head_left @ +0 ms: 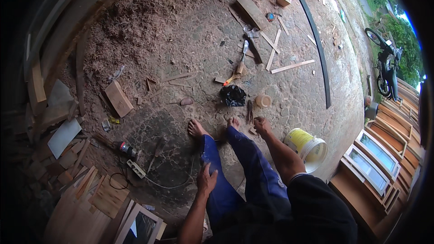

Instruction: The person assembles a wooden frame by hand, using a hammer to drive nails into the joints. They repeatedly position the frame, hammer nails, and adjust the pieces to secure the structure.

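My left hand [206, 180] rests against the left leg of my blue trousers [216, 156], its fingers apart and holding nothing I can see. Over the ground just past my right knee, my right hand [262, 126] is closed, and whatever it may hold is hidden. Nearest to it are dark pliers [250, 111] lying on the ground and a small light-brown tub [263, 100]. Left of the tub sits a crumpled black plastic bag [233, 96] with something dark and shiny in it. Beyond the bag lies a brush with an orange-red handle [233, 79].
A yellow-and-white bucket [305, 147] tips over at my right. A power tool [128, 149] and a power strip [135, 168] with a cable lie at left. Wood strips [293, 66], a wood block [118, 98], shavings [131, 27] and a long dark bar [316, 40] surround me. Window frames [373, 162] stand right.
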The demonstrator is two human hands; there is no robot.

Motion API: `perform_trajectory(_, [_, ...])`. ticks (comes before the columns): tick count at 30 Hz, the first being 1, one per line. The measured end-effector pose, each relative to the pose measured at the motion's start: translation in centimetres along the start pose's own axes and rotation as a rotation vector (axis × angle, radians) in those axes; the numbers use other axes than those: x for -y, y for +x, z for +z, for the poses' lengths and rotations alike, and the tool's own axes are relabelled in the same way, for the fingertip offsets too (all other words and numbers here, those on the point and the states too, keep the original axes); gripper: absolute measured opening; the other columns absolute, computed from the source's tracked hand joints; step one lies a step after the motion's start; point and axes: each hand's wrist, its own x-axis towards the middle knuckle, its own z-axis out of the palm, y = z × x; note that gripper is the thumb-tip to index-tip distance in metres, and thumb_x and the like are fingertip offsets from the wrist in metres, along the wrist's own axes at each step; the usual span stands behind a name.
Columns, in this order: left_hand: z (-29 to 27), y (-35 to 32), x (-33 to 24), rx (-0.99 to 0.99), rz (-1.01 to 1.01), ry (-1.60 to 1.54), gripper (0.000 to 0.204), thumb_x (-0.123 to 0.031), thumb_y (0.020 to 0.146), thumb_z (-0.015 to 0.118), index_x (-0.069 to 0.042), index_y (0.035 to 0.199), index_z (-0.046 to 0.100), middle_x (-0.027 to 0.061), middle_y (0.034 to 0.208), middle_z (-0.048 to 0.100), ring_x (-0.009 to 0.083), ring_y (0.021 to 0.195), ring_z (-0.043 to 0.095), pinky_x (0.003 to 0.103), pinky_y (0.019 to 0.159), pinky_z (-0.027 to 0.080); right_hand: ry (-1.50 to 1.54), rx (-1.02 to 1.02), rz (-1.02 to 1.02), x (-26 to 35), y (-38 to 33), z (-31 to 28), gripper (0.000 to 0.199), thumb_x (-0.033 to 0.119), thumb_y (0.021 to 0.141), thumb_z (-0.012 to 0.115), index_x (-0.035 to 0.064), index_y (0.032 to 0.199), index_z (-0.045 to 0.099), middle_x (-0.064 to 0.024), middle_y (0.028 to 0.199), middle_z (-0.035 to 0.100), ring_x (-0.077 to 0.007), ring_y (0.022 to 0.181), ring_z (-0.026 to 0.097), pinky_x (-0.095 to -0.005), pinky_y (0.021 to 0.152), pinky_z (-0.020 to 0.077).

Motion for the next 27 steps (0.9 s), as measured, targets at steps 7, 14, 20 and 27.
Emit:
perform_trajectory(7, [-1.1, 4.8, -1.2, 0.003, 0.015, 0.147, 0.042, -0.024, 0.083, 0.073, -0.002, 0.118, 0.067, 0.0186, 0.136, 0.055, 0.0417, 0.129, 0.048, 0.052, 0.11, 0.039, -0.097, -0.055, -0.117, 0.5, 20.0, 5.8, 0.03, 0.032, 0.087, 0.067, 0.0073, 0.101, 0.076, -0.0184, 0.094, 0.074, -0.0317, 0.089, 0.073, -0.0406, 0.081, 0.0549])
perform_trajectory(14, [-3.1, 7.9, -2.9, 0.04, 0.012, 0.113, 0.035, -0.019, 0.085, 0.07, 0.0, 0.115, 0.068, 0.0213, 0.133, 0.057, 0.0459, 0.125, 0.05, 0.054, 0.108, 0.039, -0.425, -0.17, -0.186, 0.3, 33.4, 8.6, 0.034, 0.035, 0.087, 0.071, 0.0101, 0.11, 0.07, -0.0199, 0.103, 0.072, -0.0398, 0.103, 0.068, -0.0488, 0.087, 0.0524])
perform_trajectory(20, [-4.7, 10.6, -4.3, 0.074, 0.039, 0.123, 0.031, -0.015, 0.091, 0.064, 0.004, 0.115, 0.066, 0.0268, 0.133, 0.056, 0.0475, 0.125, 0.051, 0.053, 0.109, 0.039, -0.566, -0.068, -0.21, 0.0, 37.6, 9.0, 0.036, 0.035, 0.086, 0.071, 0.0145, 0.114, 0.064, -0.0191, 0.118, 0.066, -0.039, 0.114, 0.062, -0.0497, 0.092, 0.05])
perform_trajectory(27, [-5.2, 11.9, -5.2, 0.073, 0.031, 0.153, 0.03, -0.013, 0.091, 0.062, 0.005, 0.114, 0.067, 0.0263, 0.133, 0.056, 0.0462, 0.126, 0.05, 0.052, 0.109, 0.04, -0.438, -0.017, -0.201, -1.0, 39.1, 9.2, 0.041, 0.032, 0.076, 0.078, 0.0126, 0.109, 0.062, -0.019, 0.111, 0.068, -0.0396, 0.108, 0.064, -0.0501, 0.088, 0.0505])
